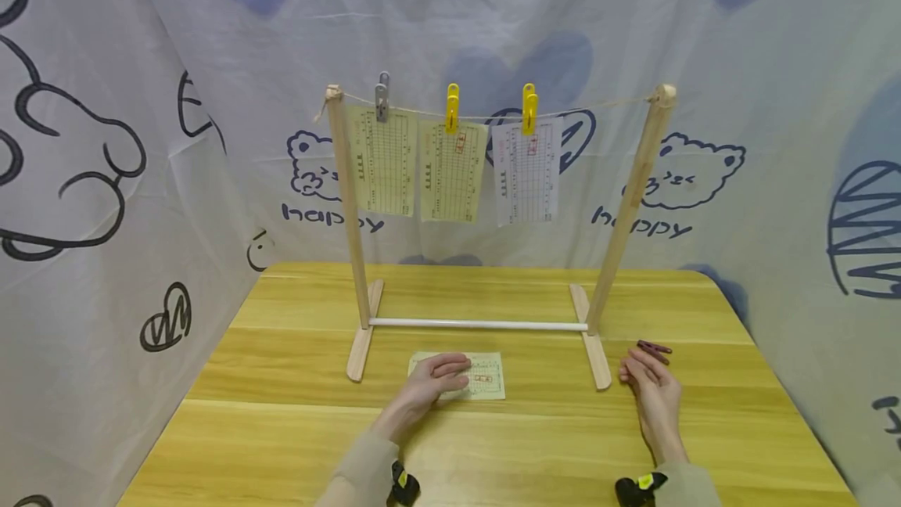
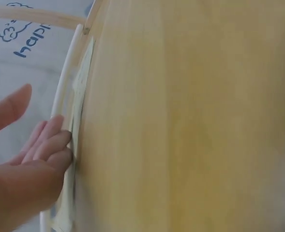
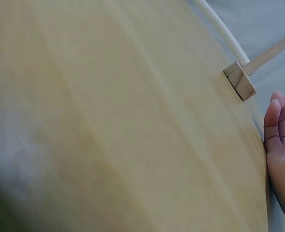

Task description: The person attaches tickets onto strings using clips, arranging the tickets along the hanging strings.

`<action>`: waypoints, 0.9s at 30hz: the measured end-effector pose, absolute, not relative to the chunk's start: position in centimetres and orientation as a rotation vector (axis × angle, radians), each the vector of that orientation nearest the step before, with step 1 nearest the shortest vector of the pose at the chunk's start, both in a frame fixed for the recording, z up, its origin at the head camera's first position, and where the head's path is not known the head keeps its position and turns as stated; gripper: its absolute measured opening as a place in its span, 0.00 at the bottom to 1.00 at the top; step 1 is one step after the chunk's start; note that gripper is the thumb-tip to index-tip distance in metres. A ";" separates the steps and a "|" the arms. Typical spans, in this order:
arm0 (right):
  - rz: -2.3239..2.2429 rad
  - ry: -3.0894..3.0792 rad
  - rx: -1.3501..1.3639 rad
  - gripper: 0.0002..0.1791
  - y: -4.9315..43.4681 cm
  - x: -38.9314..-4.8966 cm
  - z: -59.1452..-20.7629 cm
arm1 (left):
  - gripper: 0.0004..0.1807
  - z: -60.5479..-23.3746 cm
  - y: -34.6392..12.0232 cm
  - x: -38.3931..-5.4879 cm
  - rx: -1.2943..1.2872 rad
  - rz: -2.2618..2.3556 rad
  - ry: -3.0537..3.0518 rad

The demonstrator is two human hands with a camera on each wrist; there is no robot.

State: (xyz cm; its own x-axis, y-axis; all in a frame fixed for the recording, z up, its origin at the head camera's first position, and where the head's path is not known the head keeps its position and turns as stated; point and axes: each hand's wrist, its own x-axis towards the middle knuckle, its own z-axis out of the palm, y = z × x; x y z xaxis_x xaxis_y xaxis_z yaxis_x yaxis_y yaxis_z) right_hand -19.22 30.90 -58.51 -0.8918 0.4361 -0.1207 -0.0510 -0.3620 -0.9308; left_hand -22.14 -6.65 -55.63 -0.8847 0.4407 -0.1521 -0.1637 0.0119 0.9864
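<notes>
A pale yellow printed slip (image 1: 487,364) with a red stamp lies flat on the table. Over its left part is my left hand (image 1: 431,382), fingers relaxed and thumb apart; in the left wrist view the lower fingers (image 2: 60,145) rest at the slip (image 2: 79,101). To the right, beside a dark red clothespin (image 1: 655,349), my right hand (image 1: 656,397) rests on the table with loosely bent fingers. Its fingertips come close to the clothespin; whether they touch it I cannot tell. The right wrist view shows nothing held in the visible part of that hand (image 3: 283,140).
A wooden frame (image 1: 619,249) with a white crossbar (image 1: 479,325) stands behind my hands. From its string (image 1: 605,106) hang two yellow slips (image 1: 383,170) and a white slip (image 1: 528,178), held by a grey clip (image 1: 382,98) and two yellow clips (image 1: 453,108). A patterned cloth (image 1: 211,202) surrounds the table.
</notes>
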 end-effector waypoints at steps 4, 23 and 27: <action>2.315 -1.563 -0.489 0.18 31.0 -19.1 -58.5 | 0.29 -54.8 -6.2 -21.5 0.277 1.895 1.974; 2.304 -1.597 -0.455 0.15 30.8 -19.1 -58.5 | 0.20 -54.8 -3.1 -25.2 0.333 1.627 2.462; 2.302 -1.614 -0.445 0.16 30.9 -19.1 -58.5 | 0.19 -55.2 -3.2 -25.2 0.271 1.594 2.574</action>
State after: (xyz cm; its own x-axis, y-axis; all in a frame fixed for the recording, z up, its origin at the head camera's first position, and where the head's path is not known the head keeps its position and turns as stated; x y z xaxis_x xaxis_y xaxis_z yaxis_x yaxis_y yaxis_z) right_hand -19.08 30.91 -58.55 -0.9091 0.4083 -0.0825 -0.0617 -0.3278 -0.9427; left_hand -25.21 -3.18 -55.16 -0.9789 0.2042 0.0072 0.0975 0.4355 0.8949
